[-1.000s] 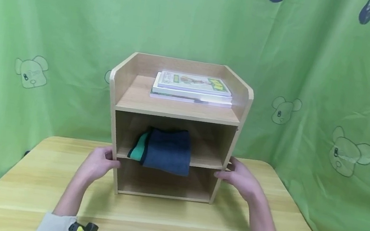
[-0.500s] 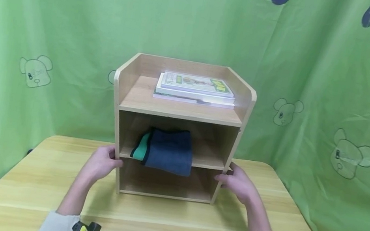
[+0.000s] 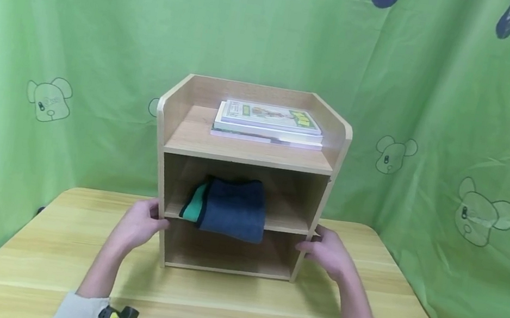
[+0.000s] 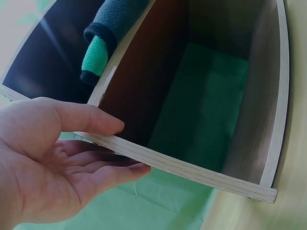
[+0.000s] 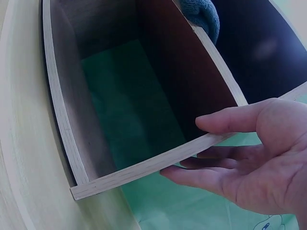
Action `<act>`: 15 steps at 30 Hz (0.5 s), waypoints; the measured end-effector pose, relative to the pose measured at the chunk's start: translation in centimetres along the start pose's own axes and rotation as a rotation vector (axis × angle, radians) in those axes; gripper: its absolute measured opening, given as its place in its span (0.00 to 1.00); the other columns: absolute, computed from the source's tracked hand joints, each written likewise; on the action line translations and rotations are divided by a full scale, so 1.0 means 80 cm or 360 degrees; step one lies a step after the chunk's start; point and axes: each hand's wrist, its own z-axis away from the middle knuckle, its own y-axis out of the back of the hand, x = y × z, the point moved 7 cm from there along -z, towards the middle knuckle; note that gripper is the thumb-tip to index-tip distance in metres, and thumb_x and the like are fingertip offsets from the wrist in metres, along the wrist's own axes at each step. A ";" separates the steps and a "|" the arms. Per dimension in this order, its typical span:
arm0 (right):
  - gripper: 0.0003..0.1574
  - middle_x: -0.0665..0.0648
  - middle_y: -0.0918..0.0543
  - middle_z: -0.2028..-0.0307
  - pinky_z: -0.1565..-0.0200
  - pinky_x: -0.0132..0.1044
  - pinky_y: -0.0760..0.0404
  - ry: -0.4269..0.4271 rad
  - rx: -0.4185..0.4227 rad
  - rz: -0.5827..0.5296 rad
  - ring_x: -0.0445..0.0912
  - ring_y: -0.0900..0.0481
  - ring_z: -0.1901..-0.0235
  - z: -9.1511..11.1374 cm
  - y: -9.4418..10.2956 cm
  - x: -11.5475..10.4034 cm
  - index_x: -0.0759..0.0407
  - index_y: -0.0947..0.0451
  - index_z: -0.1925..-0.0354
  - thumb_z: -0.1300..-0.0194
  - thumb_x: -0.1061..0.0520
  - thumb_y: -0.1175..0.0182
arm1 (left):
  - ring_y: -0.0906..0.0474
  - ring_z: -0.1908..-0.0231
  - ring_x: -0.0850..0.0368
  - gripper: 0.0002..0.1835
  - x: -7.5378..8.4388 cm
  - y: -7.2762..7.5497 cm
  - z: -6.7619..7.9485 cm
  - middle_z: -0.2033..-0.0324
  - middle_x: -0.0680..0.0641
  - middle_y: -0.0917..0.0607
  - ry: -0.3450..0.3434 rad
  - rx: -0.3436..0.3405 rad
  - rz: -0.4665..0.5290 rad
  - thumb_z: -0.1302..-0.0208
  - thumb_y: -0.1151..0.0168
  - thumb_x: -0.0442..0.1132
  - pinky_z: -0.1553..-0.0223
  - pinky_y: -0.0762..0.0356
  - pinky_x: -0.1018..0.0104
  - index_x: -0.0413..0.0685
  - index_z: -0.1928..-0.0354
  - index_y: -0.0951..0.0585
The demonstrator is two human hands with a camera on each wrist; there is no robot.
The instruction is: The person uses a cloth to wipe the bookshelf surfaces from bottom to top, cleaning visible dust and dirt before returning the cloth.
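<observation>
A light wooden shelf unit [image 3: 248, 152] stands upright on the table. My left hand [image 3: 138, 224] grips its left side panel, thumb on the inner face just below the middle board and fingers outside, as the left wrist view shows on the panel edge [image 4: 172, 165]. On the opposite side my right hand [image 3: 330, 252] pinches the right panel [image 5: 148, 165] in the same way. A folded blue cloth [image 3: 235, 208] with a green, black-edged end lies on the middle board and hangs over its front. On top rests a small stack of books [image 3: 267, 123].
The wooden table [image 3: 223, 308] extends in front of the unit and to both sides. Behind and to the right hangs a green curtain [image 3: 119, 40] with cartoon prints. The bottom compartment [image 3: 228, 254] has no back panel in the wrist views.
The whole head view shifted slightly right between the first two frames, then held nearly still. Both hands keep their grip, and the shelf unit, cloth and books keep their arrangement.
</observation>
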 end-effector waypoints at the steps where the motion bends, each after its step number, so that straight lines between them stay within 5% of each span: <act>1: 0.46 0.79 0.23 0.42 0.47 0.50 0.15 -0.0001 -0.0001 -0.0005 0.60 0.17 0.48 0.000 0.000 0.001 0.81 0.45 0.29 0.40 0.66 0.37 | 0.18 0.47 0.44 0.21 0.000 0.000 0.000 0.48 0.36 0.14 -0.0003 -0.0001 0.0003 0.37 0.39 0.31 0.46 0.19 0.48 0.37 0.41 0.20; 9: 0.44 0.78 0.22 0.43 0.47 0.48 0.15 -0.0008 -0.0015 -0.0059 0.57 0.16 0.50 -0.002 -0.001 0.003 0.81 0.42 0.30 0.40 0.67 0.38 | 0.22 0.39 0.37 0.28 0.014 0.015 0.008 0.41 0.33 0.18 -0.0013 0.0012 0.0021 0.38 0.38 0.30 0.41 0.20 0.46 0.36 0.34 0.25; 12: 0.43 0.77 0.22 0.44 0.47 0.48 0.15 -0.0016 0.0004 -0.0083 0.56 0.16 0.51 -0.004 0.001 0.004 0.80 0.40 0.31 0.41 0.68 0.37 | 0.19 0.41 0.38 0.25 0.032 0.037 0.019 0.43 0.35 0.16 -0.0075 0.0238 0.0031 0.35 0.40 0.29 0.42 0.19 0.48 0.37 0.35 0.23; 15: 0.43 0.78 0.22 0.44 0.47 0.48 0.15 -0.0015 0.0006 -0.0075 0.56 0.16 0.51 -0.004 0.001 0.005 0.81 0.40 0.31 0.41 0.68 0.37 | 0.13 0.52 0.44 0.14 0.053 0.058 0.035 0.53 0.39 0.11 -0.0178 0.0619 0.0015 0.34 0.42 0.30 0.51 0.15 0.58 0.39 0.49 0.15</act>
